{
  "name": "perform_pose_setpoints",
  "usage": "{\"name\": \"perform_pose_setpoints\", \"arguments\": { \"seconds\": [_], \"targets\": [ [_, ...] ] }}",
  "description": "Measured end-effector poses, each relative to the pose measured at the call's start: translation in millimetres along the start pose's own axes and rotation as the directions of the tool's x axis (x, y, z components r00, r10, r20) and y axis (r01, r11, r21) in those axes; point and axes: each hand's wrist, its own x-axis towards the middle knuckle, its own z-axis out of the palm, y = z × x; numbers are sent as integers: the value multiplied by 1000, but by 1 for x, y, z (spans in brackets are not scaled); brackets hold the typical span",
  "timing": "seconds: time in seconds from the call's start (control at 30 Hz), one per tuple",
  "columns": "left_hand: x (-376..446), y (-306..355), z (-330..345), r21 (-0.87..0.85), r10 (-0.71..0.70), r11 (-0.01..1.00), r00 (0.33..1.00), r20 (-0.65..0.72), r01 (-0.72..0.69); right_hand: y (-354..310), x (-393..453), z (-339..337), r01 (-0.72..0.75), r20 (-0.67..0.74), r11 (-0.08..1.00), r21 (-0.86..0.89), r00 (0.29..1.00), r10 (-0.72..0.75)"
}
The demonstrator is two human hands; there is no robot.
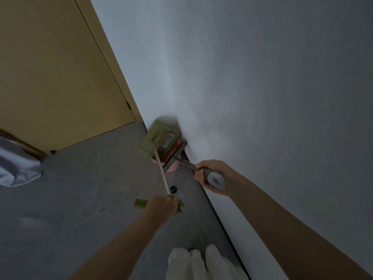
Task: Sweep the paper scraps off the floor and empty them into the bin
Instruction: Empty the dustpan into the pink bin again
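Far left: pale cloth [16,164] at frame edge. Behind it, tan door [56,73], closed. Grey floor [80,188] runs to white wall [262,77] on right.

We grip green dustpan handle crossbar [139,204] in left hand [161,205], fingers curled round it; long metal shaft runs up and away to green dustpan [159,136], tipped over pink bin [173,166] in floor-wall corner.

Right hand [210,176] clenched round grey broom handle [216,178]; broom head [175,153] lies at bin mouth, long axis pointing left and away.

White fabric [201,263] at bottom. Paper scraps: cannot tell.
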Motion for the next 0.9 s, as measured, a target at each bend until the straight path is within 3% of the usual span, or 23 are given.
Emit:
{"name": "perform_pose_setpoints", "arguments": {
  "seconds": [0.17,0.3,0.4,0.47,0.63,0.73,0.9],
  "targets": [
    [4,-13,19,-89,-3,996,996,-94,-6,2,1,1,9,-16,1000,-10,1000,-9],
    [-10,-14,-25,-9,2,1000,998,59,-1,4,0,-3,-5,11,1000,-4,1000,5],
    [-9,-15,-28,6,-13,1000,999,39,13,4,2,-7,-24,1,1000,8,1000,24],
    [-15,-10,-40,6,-5,1000,998,-59,6,3,3,-9,-30,10,1000,9,1000,30],
    [-20,-5,-26,48,3,999,1000,-19,-2,0,1,-11,-27,36,1000,-1,999,27],
    [-12,-6,-3,32,28,999,997,-78,-25,1,0,-14,-28,31,1000,0,999,28],
    [-5,-17,-28,-8,-35,999,998,59,36,-1,0,-14,-22,28,1000,-2,999,22]
  ]
}}
